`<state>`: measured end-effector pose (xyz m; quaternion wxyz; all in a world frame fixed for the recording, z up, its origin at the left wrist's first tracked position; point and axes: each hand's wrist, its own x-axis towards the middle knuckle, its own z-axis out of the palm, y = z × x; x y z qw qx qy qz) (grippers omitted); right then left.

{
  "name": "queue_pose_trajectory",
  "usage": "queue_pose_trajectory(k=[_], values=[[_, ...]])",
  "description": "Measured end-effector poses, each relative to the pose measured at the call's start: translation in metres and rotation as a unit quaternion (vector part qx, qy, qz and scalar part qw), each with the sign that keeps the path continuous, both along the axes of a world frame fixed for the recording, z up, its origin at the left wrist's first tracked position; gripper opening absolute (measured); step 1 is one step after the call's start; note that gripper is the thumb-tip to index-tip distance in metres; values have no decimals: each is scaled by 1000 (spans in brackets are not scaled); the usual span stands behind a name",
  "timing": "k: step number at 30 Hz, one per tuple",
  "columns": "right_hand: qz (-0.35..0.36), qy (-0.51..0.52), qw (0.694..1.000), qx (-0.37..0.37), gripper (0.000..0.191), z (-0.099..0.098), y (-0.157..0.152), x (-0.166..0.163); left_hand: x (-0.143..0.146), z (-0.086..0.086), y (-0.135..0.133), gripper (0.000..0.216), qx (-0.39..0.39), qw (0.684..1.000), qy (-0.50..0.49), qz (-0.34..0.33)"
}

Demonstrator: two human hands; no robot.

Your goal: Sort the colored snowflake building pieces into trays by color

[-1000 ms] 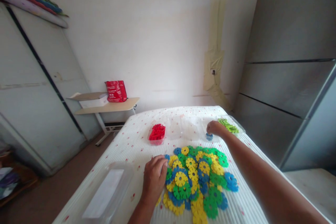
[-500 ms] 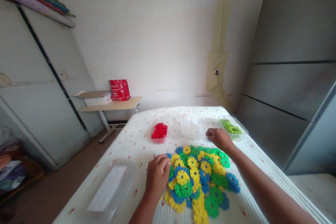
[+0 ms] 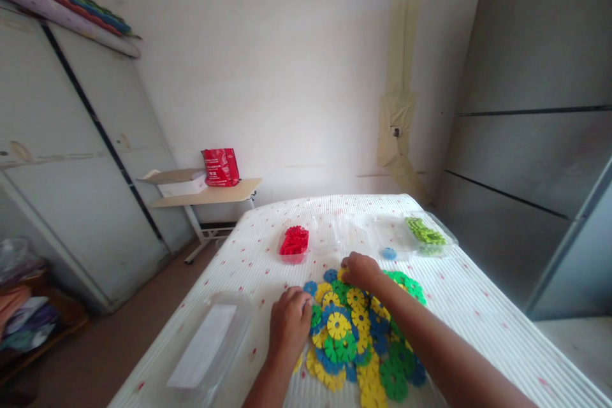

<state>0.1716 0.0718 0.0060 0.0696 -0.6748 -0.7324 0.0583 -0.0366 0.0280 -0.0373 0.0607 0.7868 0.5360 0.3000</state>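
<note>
A pile of flat yellow, green and blue toothed discs (image 3: 356, 338) lies on the white ribbed tabletop (image 3: 268, 248). My left hand (image 3: 289, 326) rests at the pile's left edge, fingers curled down onto the discs there. My right hand (image 3: 359, 269) sits on the pile's far edge, fingers bent over the discs; what it grips is hidden. Beyond stand clear tubs: one with red discs (image 3: 293, 242), one with a single blue disc (image 3: 389, 253), one with light green discs (image 3: 424, 232).
A clear lidded box (image 3: 208, 344) with a white sheet lies at the near left. A small side table (image 3: 210, 194) with a red bag (image 3: 220, 167) stands by the wall. Grey cabinets flank both sides.
My right hand drew back from the far tubs, leaving a blue disc there, and came down onto the pile's far edge. My left hand stayed put.
</note>
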Motion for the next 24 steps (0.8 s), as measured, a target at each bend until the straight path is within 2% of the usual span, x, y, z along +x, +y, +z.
queue_pose_trajectory(k=[6, 10, 14, 17, 20, 24], values=[[10, 8, 1000, 12, 28, 6, -4, -3, 1, 1, -1, 19, -16, 1000, -1, 6], [13, 39, 999, 31, 16, 23, -3, 4, 2, 3, -3, 20, -15, 1000, -2, 10], [-54, 54, 994, 79, 25, 49, 9, 26, 2, 3, -3, 20, -19, 1000, 6, 15], [-117, 47, 989, 83, 30, 61, 23, 43, 3, 4, -3, 20, -23, 1000, 10, 15], [-142, 40, 987, 63, 30, 61, 35, 51, 3, 3, -3, 21, -29, 999, 8, 14], [-134, 35, 990, 32, 26, 54, 48, 47, 3, 4, -4, 19, -31, 999, 9, 15]])
